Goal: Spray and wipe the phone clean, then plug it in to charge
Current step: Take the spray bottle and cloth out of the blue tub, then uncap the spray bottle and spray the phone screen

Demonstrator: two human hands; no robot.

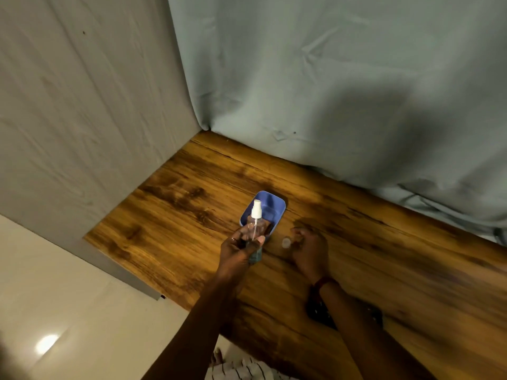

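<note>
Left hand [238,249]: up over the table, fingers and thumb wrapped round the lower body of the spray bottle, a ring showing on one finger.
Spray bottle [254,231]: clear plastic, held roughly upright and tipped slightly away, off the table, its lower part hidden behind the gripping fingers.
Spray head [257,210]: white and uncovered, showing in front of the blue tray.
Blue tray [270,205]: small, with rounded corners, sitting on the table just beyond the bottle; the bottle and the hand block its near end, so what lies in there is hard to read.
Right hand [311,252]: low over the table, just right of the tray, fingers curled in and pinching the clear cap at their tips.
Clear cap [286,242]: small and see-through, between the two hands, apart from the bottle.
Red band [323,281]: round the right wrist.
Dark speckled thing [315,308]: flat on the table near the front edge, mostly covered by the right forearm; phone or cloth, I cannot tell.
Wooden table [186,204]: dark-grained top.
Grey-blue cloth [329,78]: hangs behind the table, creased, its hem bunched on the far right of the tabletop.
Pale cloth [82,91]: hangs along the left side.
Tiled floor [55,283]: glossy, lower left, catching a spot of light.
</note>
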